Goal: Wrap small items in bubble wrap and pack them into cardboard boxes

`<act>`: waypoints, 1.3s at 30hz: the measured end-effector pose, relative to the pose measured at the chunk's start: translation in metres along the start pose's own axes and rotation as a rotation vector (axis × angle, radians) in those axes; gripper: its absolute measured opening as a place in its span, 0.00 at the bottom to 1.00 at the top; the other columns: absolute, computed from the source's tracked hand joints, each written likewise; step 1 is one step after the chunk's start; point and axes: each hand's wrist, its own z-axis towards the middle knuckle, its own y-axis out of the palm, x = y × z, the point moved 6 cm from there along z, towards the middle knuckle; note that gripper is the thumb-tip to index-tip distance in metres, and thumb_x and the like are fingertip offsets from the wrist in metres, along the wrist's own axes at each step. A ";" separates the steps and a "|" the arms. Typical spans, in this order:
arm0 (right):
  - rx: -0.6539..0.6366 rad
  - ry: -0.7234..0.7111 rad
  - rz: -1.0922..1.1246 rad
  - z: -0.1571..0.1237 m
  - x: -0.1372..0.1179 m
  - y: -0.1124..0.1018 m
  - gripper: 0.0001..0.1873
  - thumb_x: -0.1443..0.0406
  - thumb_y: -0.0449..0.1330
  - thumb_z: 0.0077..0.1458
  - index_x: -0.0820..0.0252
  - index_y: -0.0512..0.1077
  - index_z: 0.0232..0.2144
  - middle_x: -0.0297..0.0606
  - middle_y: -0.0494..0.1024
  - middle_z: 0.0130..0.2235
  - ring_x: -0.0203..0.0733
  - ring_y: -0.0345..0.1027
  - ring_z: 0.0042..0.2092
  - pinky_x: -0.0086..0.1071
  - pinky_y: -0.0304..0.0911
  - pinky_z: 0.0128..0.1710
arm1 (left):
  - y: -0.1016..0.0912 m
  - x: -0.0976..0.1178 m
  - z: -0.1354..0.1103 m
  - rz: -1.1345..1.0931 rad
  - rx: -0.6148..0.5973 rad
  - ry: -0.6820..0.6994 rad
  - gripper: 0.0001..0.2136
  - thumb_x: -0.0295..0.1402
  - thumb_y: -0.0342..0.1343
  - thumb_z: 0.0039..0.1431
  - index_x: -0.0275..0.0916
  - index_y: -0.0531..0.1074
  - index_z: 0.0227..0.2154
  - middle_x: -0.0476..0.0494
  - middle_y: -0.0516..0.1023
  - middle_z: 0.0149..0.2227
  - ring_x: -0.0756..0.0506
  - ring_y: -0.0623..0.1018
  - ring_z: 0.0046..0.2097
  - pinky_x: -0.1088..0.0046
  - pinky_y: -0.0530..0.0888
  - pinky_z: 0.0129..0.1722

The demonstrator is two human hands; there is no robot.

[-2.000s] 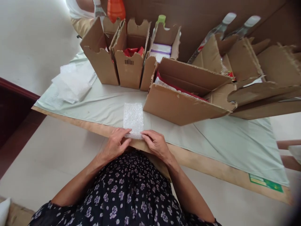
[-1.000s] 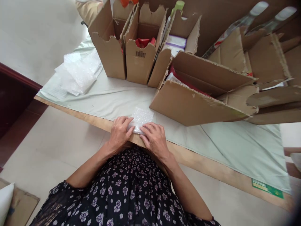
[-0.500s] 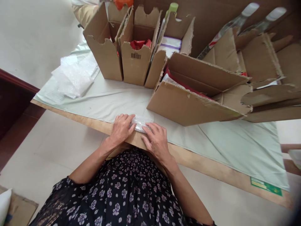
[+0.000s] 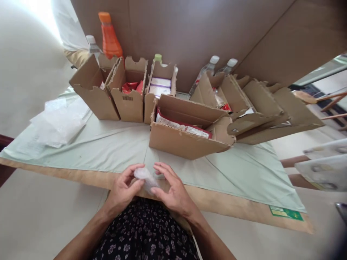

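A small roll of clear bubble wrap (image 4: 148, 179) is tilted above the table's front edge. My left hand (image 4: 124, 187) grips its upper left end between thumb and fingers. On the other side, my right hand (image 4: 173, 189) is curved with its fingers apart. Its thumb tip is at the roll's lower end, and the fingertips stand off from it. The far side of the roll is partly hidden. Flat sheets of bubble wrap (image 4: 59, 124) lie in a loose pile at the left of the table.
Past my hands, a cardboard box (image 4: 184, 142) with red-and-white packs lies crosswise on the green cloth (image 4: 116, 155). More open cardboard boxes (image 4: 132, 104) stand in a row behind. An orange bottle (image 4: 111, 41) and clear bottles (image 4: 207, 68) are along the back panel.
The bubble wrap roll has been lifted off the table edge and tilted. My right hand's fingers have spread away from it. My view has tipped up, showing more of the back panel.
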 end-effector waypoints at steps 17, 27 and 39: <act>0.403 -0.495 -0.715 0.049 -0.122 -0.225 0.06 0.65 0.64 0.63 0.48 0.81 0.41 0.34 0.82 0.43 0.41 0.76 0.43 0.37 0.70 0.45 | 0.076 0.193 0.099 0.945 -0.097 0.989 0.18 0.38 0.60 0.66 0.35 0.76 0.55 0.30 0.78 0.58 0.29 0.72 0.66 0.43 0.67 0.66; -0.073 -0.320 -1.271 0.154 -0.066 -0.166 0.09 0.73 0.60 0.60 0.60 0.80 0.33 0.42 0.82 0.35 0.38 0.70 0.29 0.32 0.51 0.26 | 0.097 0.168 0.109 1.082 -0.389 1.013 0.13 0.47 0.60 0.65 0.42 0.81 0.39 0.41 0.81 0.34 0.38 0.78 0.37 0.53 0.74 0.45; -0.598 -0.169 -0.762 0.186 -0.029 -0.145 0.09 0.74 0.68 0.51 0.54 0.79 0.30 0.28 0.77 0.23 0.36 0.64 0.23 0.33 0.53 0.27 | 0.094 0.165 0.130 0.981 -0.295 0.984 0.11 0.41 0.63 0.63 0.43 0.80 0.43 0.41 0.83 0.39 0.37 0.80 0.42 0.51 0.76 0.52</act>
